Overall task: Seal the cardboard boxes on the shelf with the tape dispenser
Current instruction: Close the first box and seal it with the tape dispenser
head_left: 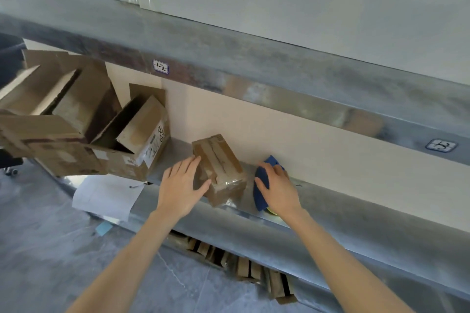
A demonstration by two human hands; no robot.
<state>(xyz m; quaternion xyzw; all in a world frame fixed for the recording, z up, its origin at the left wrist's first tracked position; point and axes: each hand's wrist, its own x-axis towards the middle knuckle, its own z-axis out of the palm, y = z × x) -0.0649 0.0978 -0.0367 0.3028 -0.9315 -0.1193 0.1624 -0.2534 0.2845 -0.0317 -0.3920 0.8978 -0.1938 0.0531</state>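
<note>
One taped box [218, 168] against left hand [181, 185]; right hand [279, 188] grips dispenser [260, 199].

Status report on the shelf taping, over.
Left hand flat against small box. Right hand grips blue tape dispenser, right of that box on shelf. Open boxes wait at left; nothing blocking.

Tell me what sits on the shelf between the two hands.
In the head view, a small taped cardboard box lies between them: the left hand touches its side, the right hand holds the blue tape dispenser.
</note>
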